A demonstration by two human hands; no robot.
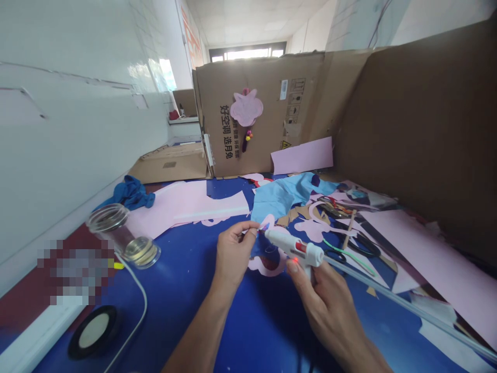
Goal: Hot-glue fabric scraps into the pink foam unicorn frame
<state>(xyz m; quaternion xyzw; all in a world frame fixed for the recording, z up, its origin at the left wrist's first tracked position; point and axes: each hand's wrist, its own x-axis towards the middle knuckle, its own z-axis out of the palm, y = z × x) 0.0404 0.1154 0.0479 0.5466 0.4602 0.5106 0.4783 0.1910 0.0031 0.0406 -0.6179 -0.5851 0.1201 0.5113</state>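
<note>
My right hand [330, 295] is wrapped round the handle of a white glue gun [289, 242], whose small red light glows by my thumb. The gun's nozzle points left, right at the fingertips of my left hand [235, 254]. Those fingers are pinched on something small with a purplish edge, too small to name. Just beneath and beyond the gun lies a pink paper cutout ring [267, 268] with a wavy outline. A pink flower-shaped paper piece [312, 228] rests to the right of the nozzle.
A light blue cloth [283, 191] and pink paper sheets [209, 204] lie behind my hands. Scissors [361, 242] and paper scraps are at the right. A clear plastic jar [111, 228] and black tape roll [93, 331] stand left. A cardboard box [267, 67] walls the back.
</note>
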